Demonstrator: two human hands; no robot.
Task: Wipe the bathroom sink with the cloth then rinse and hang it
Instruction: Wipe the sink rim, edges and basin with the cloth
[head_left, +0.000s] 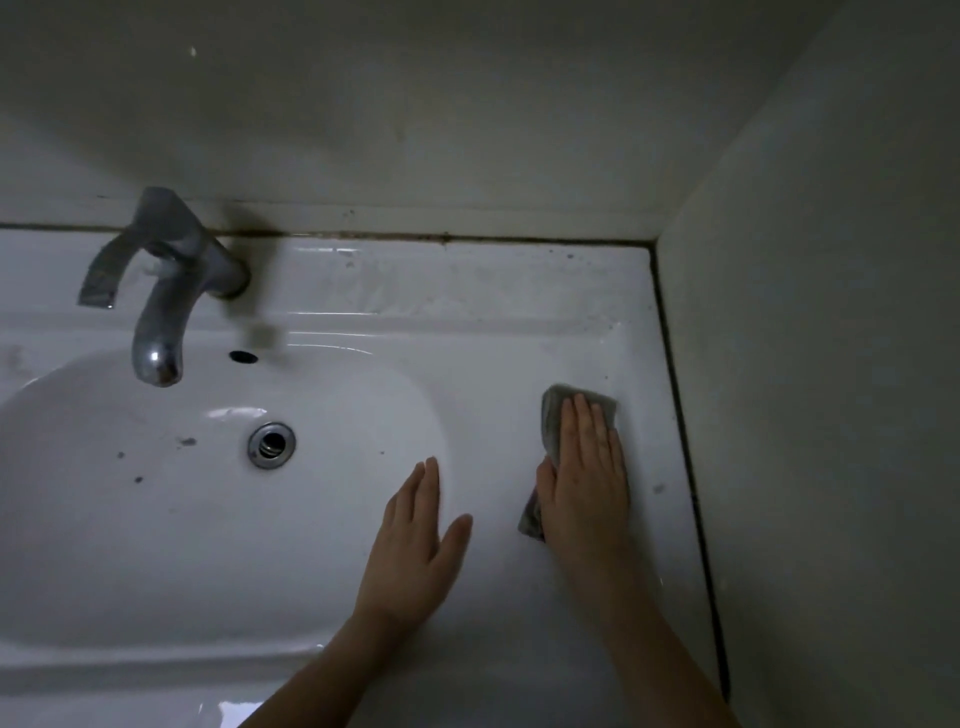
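The white bathroom sink (467, 332) fills the view, its oval basin at the left and a flat ledge at the right. A grey cloth (553, 421) lies flat on the right ledge. My right hand (584, 478) presses down on it with flat fingers, covering most of it; cloth edges show beyond the fingertips and beside the thumb. My left hand (415, 535) rests flat on the basin's right rim with fingers together and thumb spread, holding nothing.
A chrome tap (166, 291) with a lever handle stands at the back left, over the basin. The drain (271, 444) and overflow hole (243, 356) are in the basin, with a few dark specks. Walls close in behind and on the right, with dark grime along the seams.
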